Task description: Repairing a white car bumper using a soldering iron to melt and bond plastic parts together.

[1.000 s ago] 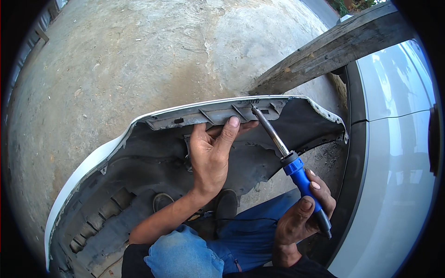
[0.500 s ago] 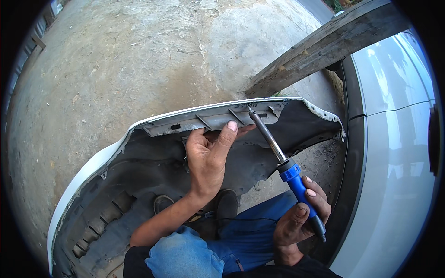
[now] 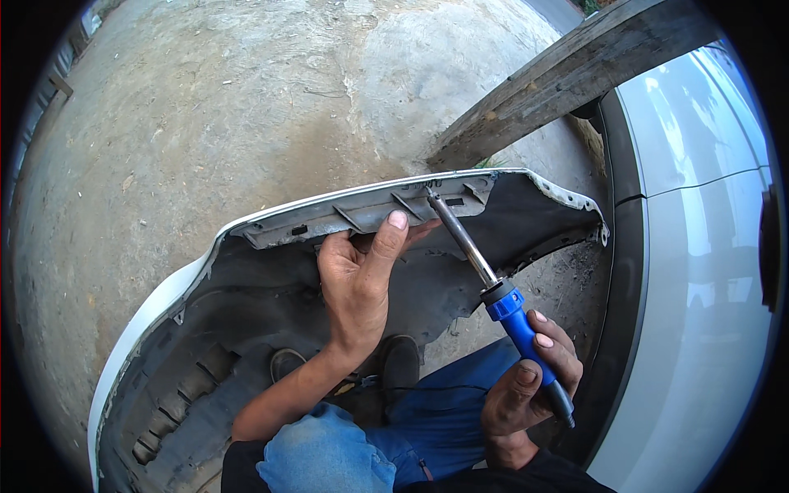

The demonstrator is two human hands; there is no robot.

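Observation:
A white car bumper (image 3: 255, 287) lies with its dark inner side toward me, and its upper edge carries a grey ribbed flange. My left hand (image 3: 357, 287) grips this flange, thumb on the near face and fingers behind or under it, partly hidden. In my right hand (image 3: 534, 386) is a soldering iron (image 3: 511, 316) with a blue handle and a long metal shaft, slanting up and to the left. Its tip is at the flange near the top edge, beside a row of small dark melted marks (image 3: 423, 186), right of my left thumb.
To the right stands a light-coloured car body (image 3: 699, 246) with dark lower trim. A thick wooden post (image 3: 567, 82) slants up behind the bumper's right end. Concrete ground (image 3: 222, 107) stretches beyond. A thin cable (image 3: 452, 387) crosses near my blue jeans and dark shoes (image 3: 401, 361).
The bumper, both hands and the soldering iron appear slightly farther left in the picture. The iron's tip stays by the dark marks, and both grips look the same.

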